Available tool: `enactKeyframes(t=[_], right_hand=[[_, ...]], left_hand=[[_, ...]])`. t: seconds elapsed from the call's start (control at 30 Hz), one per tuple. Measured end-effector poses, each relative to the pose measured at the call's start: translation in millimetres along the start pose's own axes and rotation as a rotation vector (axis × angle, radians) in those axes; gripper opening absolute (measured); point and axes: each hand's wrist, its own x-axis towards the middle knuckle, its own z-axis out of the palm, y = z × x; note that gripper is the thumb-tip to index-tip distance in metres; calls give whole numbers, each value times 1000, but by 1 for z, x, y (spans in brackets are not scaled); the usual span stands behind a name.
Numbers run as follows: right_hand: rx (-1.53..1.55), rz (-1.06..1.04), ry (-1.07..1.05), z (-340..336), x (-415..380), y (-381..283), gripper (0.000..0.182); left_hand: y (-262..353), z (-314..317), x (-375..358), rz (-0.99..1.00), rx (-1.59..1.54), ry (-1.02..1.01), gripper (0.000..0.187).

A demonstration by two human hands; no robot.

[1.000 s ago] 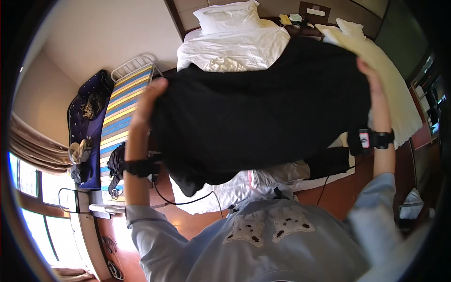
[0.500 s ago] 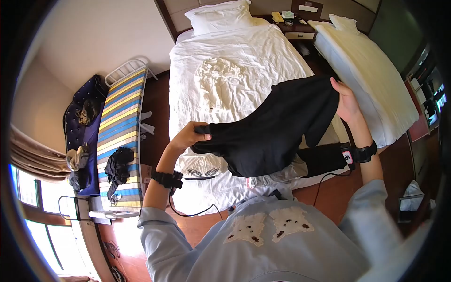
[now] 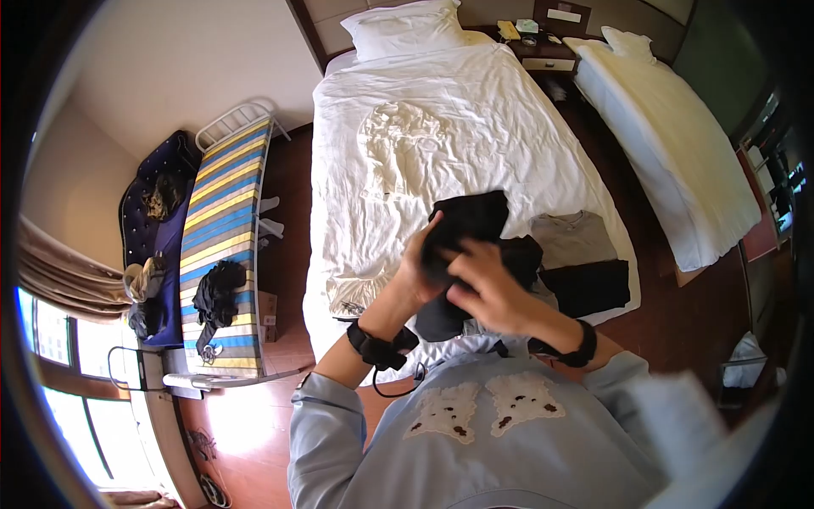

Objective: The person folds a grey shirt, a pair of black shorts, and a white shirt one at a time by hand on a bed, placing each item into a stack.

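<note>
— While the head view is looked over, what is seen to be held?

— A black garment (image 3: 466, 222) is held bunched above the near part of a white-sheeted bed (image 3: 509, 110). The left hand (image 3: 418, 270) is closed on its left edge, fingers curled into the cloth. The right hand (image 3: 490, 287) is laid across the front of the bundle, fingers bent against the fabric; a firm pinch cannot be made out, as the hand is blurred.

— And what is found around it?

— Just right of the hands, a folded grey shirt (image 3: 573, 238) is laid on the bed, with a folded black piece (image 3: 587, 287) touching its near edge. A crumpled white garment (image 3: 394, 140) is spread further up the sheet, and a pillow (image 3: 405, 28) is set at the headboard. A second bed (image 3: 670, 136) is placed to the right, well apart. To the left, a striped folding cot (image 3: 222, 220) is stood beside the bed, with dark clothes (image 3: 216, 293) heaped on it. Black wrist bands are worn on both arms, and a cable is hung from the left one.
</note>
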Motion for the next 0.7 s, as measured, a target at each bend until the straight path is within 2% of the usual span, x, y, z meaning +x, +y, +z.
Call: enactKeyframes(t=[0.1,0.2,0.23,0.27,0.3,0.4,0.47,0.53,0.6,0.7], right_hand=[[-73,-35,-112,6,-8,-6,23],[-31,-97,-187,-13,-7,-6,18],[8,-136,-208,-21,-5,-6,16],[47,-175,-229,-28,-3,-3,15],[127,-178,-210,-32,-3,0,13],[246,-157,35,-32,-7,10,13],[2,-197,276,-29,-7,12,20],[-31,-71,371,-32,-4,8,28],[26,-24,427,-35,-1,9,36],[59,-44,353,-46,8,5,30]], left_hand=[[11,-10,1,-195,-141,-136,44],[13,-1,-13,-171,191,-139,41],[13,9,-15,-80,351,-240,37],[13,10,-15,-86,394,-242,37],[13,10,-16,-91,438,-244,36],[12,10,-17,-94,461,-167,36],[13,11,-20,-101,450,-123,36],[14,16,-25,-33,514,-134,38],[17,18,-26,12,601,-188,39],[19,22,-28,40,706,-243,41]])
